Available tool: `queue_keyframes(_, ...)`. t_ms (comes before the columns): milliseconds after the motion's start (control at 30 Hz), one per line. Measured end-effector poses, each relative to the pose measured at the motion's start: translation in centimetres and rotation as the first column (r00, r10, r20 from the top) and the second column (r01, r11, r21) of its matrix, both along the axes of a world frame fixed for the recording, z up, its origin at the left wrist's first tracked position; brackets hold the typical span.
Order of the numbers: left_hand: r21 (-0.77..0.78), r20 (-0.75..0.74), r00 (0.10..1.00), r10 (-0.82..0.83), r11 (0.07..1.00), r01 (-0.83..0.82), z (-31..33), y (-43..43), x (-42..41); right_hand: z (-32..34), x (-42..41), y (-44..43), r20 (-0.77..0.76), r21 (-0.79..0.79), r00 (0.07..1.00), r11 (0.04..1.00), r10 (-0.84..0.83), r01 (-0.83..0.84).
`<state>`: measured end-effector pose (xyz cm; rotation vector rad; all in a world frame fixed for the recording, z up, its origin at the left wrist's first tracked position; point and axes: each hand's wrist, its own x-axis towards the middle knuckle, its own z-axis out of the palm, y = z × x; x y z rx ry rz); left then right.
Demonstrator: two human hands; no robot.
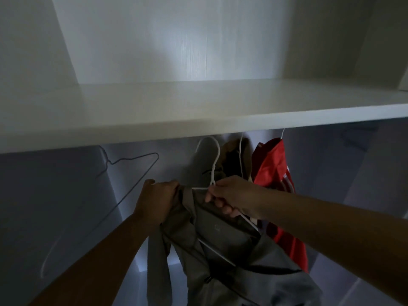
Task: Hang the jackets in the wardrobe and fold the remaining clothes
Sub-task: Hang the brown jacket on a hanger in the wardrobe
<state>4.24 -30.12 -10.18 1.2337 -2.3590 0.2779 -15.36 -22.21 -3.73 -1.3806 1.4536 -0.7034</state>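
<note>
The soft grey fabric jacket (220, 239) hangs limp on a thin white wire hanger (215, 164) just under the white wardrobe shelf (198, 120), its long axis running downward and the hook pointing up. Light, floppy and likely to slip off the wire, it is best held at the hanger's neck and the shoulder. The right hand (231, 197) has its grip closed on wire and collar, and the left hand (156, 199) has its grip closed on the bunched shoulder.
</note>
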Motion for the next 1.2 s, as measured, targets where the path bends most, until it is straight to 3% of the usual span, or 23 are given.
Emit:
queue_keyframes(200,-0.061,-0.026,0.994,0.102,0.993,-0.103,-0.8,-5.7,0.6,0.7,1.3,-4.3,-0.013,-0.113,0.999,0.993,-0.041,0.039)
queue_keyframes(333,-0.072,-0.083,0.981,0.175,0.981,-0.181,-0.3,-8.3,0.5,1.9,1.7,-7.3,-0.099,-0.199,0.989,0.976,-0.106,0.085)
queue_keyframes(600,0.106,-0.28,0.936,0.214,0.976,-0.191,-0.5,-10.9,-0.2,1.9,1.2,-11.8,-0.218,-0.323,0.957,0.939,-0.192,0.116)
queue_keyframes(800,0.201,-0.203,0.946,0.253,0.956,-0.213,-2.7,-11.1,-0.5,-1.0,0.8,-13.0,-0.21,-0.258,0.966,0.962,-0.15,0.093)
queue_keyframes(900,0.265,-0.259,0.933,0.249,0.947,-0.179,-3.5,-10.9,-0.5,-1.7,0.8,-12.8,-0.234,-0.32,0.961,0.945,-0.147,0.067)
queue_keyframes(1000,0.335,-0.375,0.893,0.249,0.934,-0.12,-4.2,-10.5,-1.0,-1.9,0.0,-12.2,-0.481,-0.486,0.857,0.87,-0.184,-0.086)
queue_keyframes(1067,0.342,-0.52,0.817,0.251,0.937,-0.071,-5.0,-9.6,-1.4,-3.1,-0.8,-11.3,-0.693,-0.506,0.685,0.829,-0.226,-0.239)
queue_keyframes(1133,0.32,-0.691,0.687,0.226,0.947,0.01,-6.2,-8.5,-2.1,-4.7,-1.7,-10.1,-0.805,-0.496,0.517,0.81,-0.292,-0.314)
queue_keyframes(1200,0.402,-0.818,0.493,0.298,0.908,0.118,-8.0,-6.9,-3.2,-5.7,-2.6,-9.4,-0.807,-0.551,0.451,0.761,-0.38,-0.343)
